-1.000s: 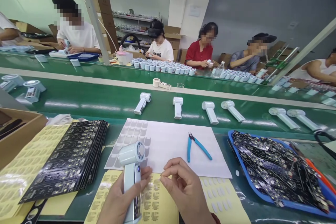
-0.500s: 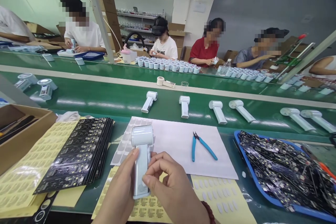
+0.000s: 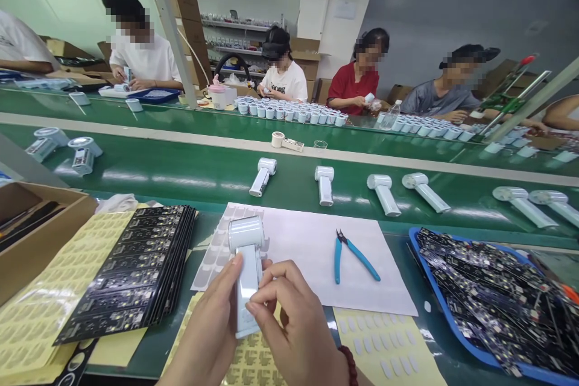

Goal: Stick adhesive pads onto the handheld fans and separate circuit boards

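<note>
My left hand (image 3: 205, 329) is wrapped round the handle of a pale blue handheld fan (image 3: 246, 265), holding it upright over the yellow sticker sheet (image 3: 384, 344). My right hand (image 3: 294, 322) is closed in a pinch, its thumb and fingertips pressed against the fan's handle. Whether a sticker sits under the fingertips is too small to tell. A white sheet (image 3: 307, 253) lies just beyond the fan, with blue cutters (image 3: 350, 252) on it.
A stack of black circuit board panels (image 3: 136, 265) lies at left on yellow sheets. A blue tray (image 3: 452, 319) of loose boards sits at right. A cardboard box (image 3: 31, 235) stands far left. Several fans (image 3: 382, 193) lie on the green conveyor; other people work across it.
The fan was turned from its front facing me to its back, and raised upright. My right hand moved in from beside it and now presses on the handle.
</note>
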A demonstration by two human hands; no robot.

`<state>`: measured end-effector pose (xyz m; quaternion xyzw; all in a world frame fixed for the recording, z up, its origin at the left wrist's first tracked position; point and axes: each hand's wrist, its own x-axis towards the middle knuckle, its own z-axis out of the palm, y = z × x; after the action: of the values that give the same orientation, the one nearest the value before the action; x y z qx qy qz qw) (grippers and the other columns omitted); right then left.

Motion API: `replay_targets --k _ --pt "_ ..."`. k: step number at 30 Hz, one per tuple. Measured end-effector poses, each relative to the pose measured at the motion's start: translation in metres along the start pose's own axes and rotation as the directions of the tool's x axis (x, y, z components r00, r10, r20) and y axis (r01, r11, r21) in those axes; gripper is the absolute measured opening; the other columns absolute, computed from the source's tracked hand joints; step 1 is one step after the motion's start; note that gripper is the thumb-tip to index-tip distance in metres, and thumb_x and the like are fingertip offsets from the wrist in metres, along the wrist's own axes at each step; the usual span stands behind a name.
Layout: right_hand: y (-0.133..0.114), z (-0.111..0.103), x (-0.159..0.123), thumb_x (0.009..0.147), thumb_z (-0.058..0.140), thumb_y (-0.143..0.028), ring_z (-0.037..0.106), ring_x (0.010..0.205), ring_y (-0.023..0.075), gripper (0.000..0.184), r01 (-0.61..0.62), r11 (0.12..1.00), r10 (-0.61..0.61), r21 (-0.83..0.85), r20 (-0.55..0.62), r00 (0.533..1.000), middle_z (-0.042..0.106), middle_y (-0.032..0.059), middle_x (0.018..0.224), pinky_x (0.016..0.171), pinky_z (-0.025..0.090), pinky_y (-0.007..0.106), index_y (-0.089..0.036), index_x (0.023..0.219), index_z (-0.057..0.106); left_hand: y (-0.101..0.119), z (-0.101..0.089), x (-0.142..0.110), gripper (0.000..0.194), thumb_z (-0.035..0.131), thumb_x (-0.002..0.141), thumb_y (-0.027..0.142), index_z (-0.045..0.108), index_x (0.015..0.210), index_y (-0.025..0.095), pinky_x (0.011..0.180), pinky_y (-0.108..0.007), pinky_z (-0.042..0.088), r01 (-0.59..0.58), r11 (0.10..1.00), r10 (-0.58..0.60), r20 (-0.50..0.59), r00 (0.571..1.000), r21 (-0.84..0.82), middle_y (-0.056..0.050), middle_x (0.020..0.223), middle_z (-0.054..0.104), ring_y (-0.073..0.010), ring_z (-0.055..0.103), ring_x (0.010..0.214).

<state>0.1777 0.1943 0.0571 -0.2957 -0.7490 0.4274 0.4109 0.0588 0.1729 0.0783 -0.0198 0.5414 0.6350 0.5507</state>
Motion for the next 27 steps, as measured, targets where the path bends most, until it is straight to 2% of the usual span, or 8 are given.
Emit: replay_targets --k 5,8,10,13,16,18,21,27 --pt "0.01 -0.011 0.013 0.096 0.054 -0.033 0.068 0.083 0.018 0.016 -0.106 0.98 0.135 0.17 -0.169 0.976 0.064 0.0071 0.103 0.057 0.049 0.025 -0.023 0.088 0.063 0.019 0.0 0.001 0.026 0.068 0.085 0.026 0.075 0.106 0.012 0.073 -0.034 0.061 0.089 0.996 -0.091 0.132 0.987 0.016 -0.016 0.099 0.076 -0.0275 0.073 0.086" --pt "0.026 -0.02 0.027 0.098 0.049 -0.036 0.071 0.097 0.0237 0.03 -0.293 0.955 0.288 -0.034 -0.104 0.952 0.069 0.0124 0.121 0.068 0.055 0.03 -0.022 0.122 0.058 0.051 0.0 0.013 0.039 0.077 0.069 0.005 0.074 0.107 0.012 0.076 -0.029 0.06 -0.034 0.993 0.008 0.225 0.974 0.112 -0.017 0.108 0.075 -0.0264 0.073 0.094" --pt "0.039 -0.023 0.035 0.096 0.05 -0.029 0.07 0.106 0.028 0.047 -0.302 0.905 0.308 -0.3 -0.028 0.951 0.07 0.015 0.126 0.077 0.057 0.036 -0.019 0.142 0.046 0.078 0.005 0.029 0.04 0.077 0.062 -0.002 0.075 0.1 0.012 0.074 -0.026 0.059 -0.152 0.96 0.095 0.236 0.967 0.236 -0.015 0.105 0.076 -0.0249 0.073 0.094" --pt "0.056 -0.017 0.047 0.091 0.05 -0.015 0.073 0.1 0.0295 0.057 -0.111 0.761 0.199 -0.64 0.067 0.978 0.076 0.0149 0.113 0.071 0.057 0.036 -0.017 0.147 0.044 0.118 0.019 0.069 0.026 0.074 0.064 -0.005 0.073 0.085 0.01 0.063 -0.022 0.056 -0.302 0.859 0.21 0.253 0.944 0.413 -0.01 0.083 0.073 -0.0181 0.07 0.074" --pt "0.068 -0.004 0.057 0.083 0.054 -0.006 0.075 0.083 0.0271 0.06 0.03 0.693 0.088 -0.721 0.126 0.988 0.079 0.012 0.095 0.058 0.055 0.03 -0.016 0.142 0.052 0.146 0.035 0.117 0.02 0.072 0.068 -0.006 0.068 0.079 0.01 0.05 -0.02 0.047 -0.32 0.815 0.243 0.215 0.946 0.483 -0.002 0.067 0.064 -0.0116 0.059 0.057" --pt "0.075 0.005 0.06 0.079 0.054 -0.001 0.074 0.074 0.0258 0.06 0.086 0.68 0.04 -0.728 0.154 0.987 0.078 0.0104 0.085 0.055 0.053 0.029 -0.015 0.137 0.057 0.157 0.044 0.147 0.01 0.071 0.082 0.01 0.067 0.091 0.012 0.053 -0.023 0.049 -0.31 0.792 0.246 0.189 0.951 0.526 0.0 0.078 0.065 -0.0105 0.059 0.06" --pt "0.093 0.014 0.058 0.076 0.052 0.004 0.072 0.072 0.0251 0.06 0.188 0.628 -0.074 -0.755 0.182 0.98 0.077 0.0083 0.08 0.056 0.053 0.029 -0.016 0.132 0.06 0.164 0.049 0.184 0.022 0.064 0.092 0.03 0.064 0.108 0.015 0.066 -0.032 0.057 -0.297 0.772 0.259 0.148 0.954 0.562 -0.005 0.1 0.067 -0.0151 0.065 0.078" --pt "0.135 0.019 0.053 0.085 0.046 -0.002 0.072 0.076 0.0256 0.04 0.29 0.469 -0.304 -0.835 0.156 0.94 0.075 0.0069 0.086 0.067 0.057 0.033 -0.019 0.12 0.059 0.18 0.027 0.228 0.035 0.064 0.091 0.034 0.061 0.122 0.017 0.082 -0.043 0.057 -0.347 0.659 0.411 0.067 0.909 0.667 -0.01 0.121 0.064 -0.0227 0.065 0.099"
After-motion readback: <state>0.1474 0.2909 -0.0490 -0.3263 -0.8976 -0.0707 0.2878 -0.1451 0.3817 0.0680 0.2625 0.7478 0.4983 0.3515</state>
